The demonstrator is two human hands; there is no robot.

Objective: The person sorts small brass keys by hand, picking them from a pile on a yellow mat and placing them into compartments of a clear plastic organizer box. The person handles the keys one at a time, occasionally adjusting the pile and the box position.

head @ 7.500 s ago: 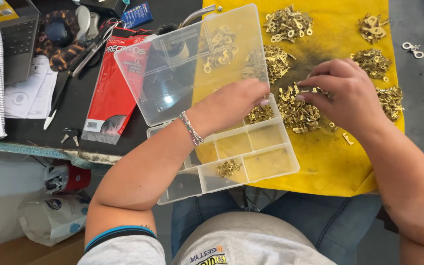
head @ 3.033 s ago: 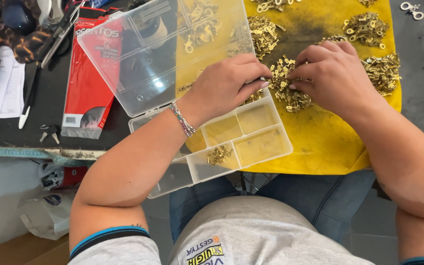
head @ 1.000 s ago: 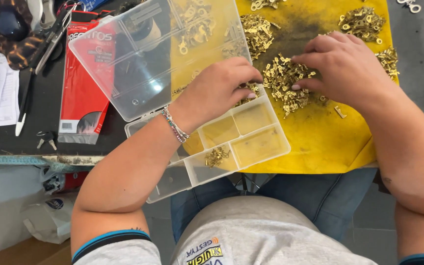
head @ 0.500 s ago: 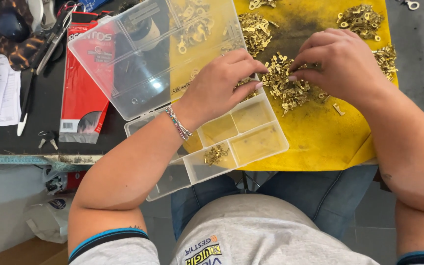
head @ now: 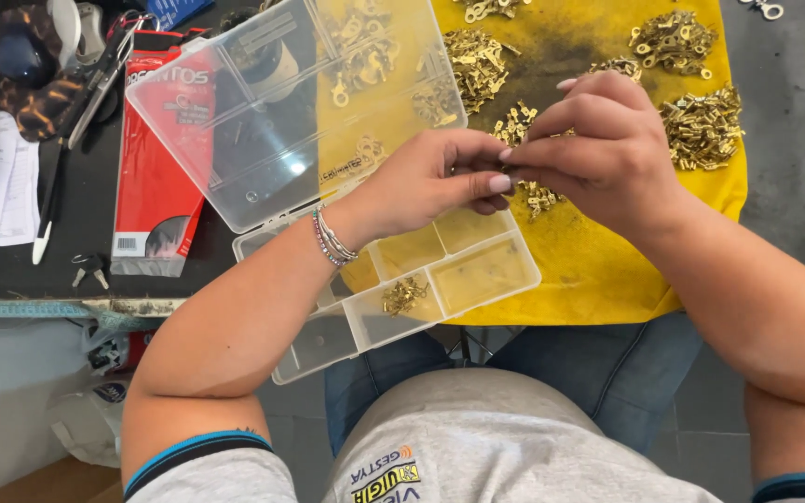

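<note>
Head view: I see my left hand [head: 421, 182] and right hand [head: 607, 149] with fingertips pressed together, pinching a small brass terminal [head: 514, 166] (barely visible) above the compartment box [head: 486, 270]; a slackened pinch could drop it onto the yellow cloth [head: 598, 270].

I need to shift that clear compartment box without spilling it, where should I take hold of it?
Grip the organizer box by the two short ends of its tray, a hand on each, coming in from the sides and keeping it level. Its lid lies open and hinged back, and brass terminals sit loose in one compartment, so lifting by the lid would probably tip it.
</note>
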